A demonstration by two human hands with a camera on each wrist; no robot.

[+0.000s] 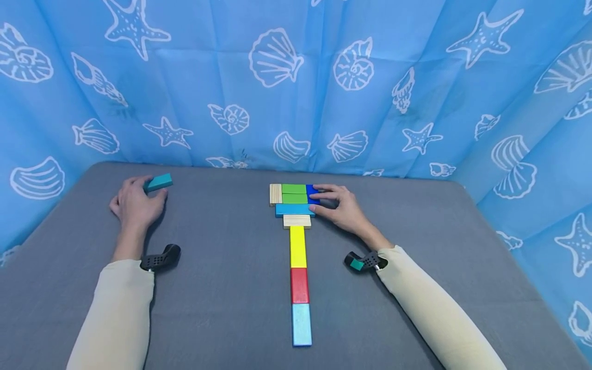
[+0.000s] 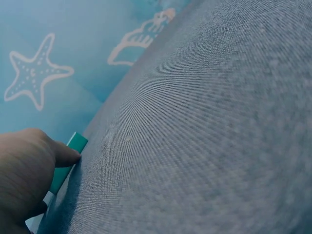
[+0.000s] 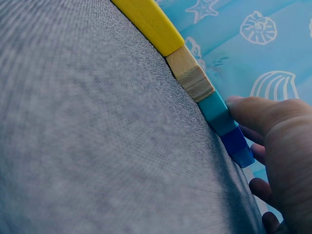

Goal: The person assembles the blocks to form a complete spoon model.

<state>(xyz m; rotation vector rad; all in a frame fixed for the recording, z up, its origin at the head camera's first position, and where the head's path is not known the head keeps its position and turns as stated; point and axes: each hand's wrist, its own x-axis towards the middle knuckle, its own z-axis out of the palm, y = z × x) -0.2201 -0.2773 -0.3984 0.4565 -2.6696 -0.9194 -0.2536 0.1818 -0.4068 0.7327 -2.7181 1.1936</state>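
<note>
At the far left of the table, my left hand (image 1: pixel 139 202) holds a teal wooden block (image 1: pixel 159 182) between thumb and fingers; the left wrist view shows the thumb against its side. My right hand (image 1: pixel 343 207) reaches in from the right to a flat arrangement of blocks. Its fingers lie over the dark blue block (image 1: pixel 313 188), and the thumb touches the right end of the light blue block (image 1: pixel 291 210). Two green blocks (image 1: pixel 294 193) lie side by side left of the dark blue one. A plain wood block (image 1: pixel 275 194) flanks them on the left.
Below the light blue block lies another plain wood block (image 1: pixel 297 221). A column of yellow (image 1: pixel 298 247), red (image 1: pixel 299 285) and pale blue (image 1: pixel 302 325) blocks runs toward me. The grey table (image 1: pixel 222 277) meets a blue shell-patterned curtain (image 1: pixel 194 77) at its back.
</note>
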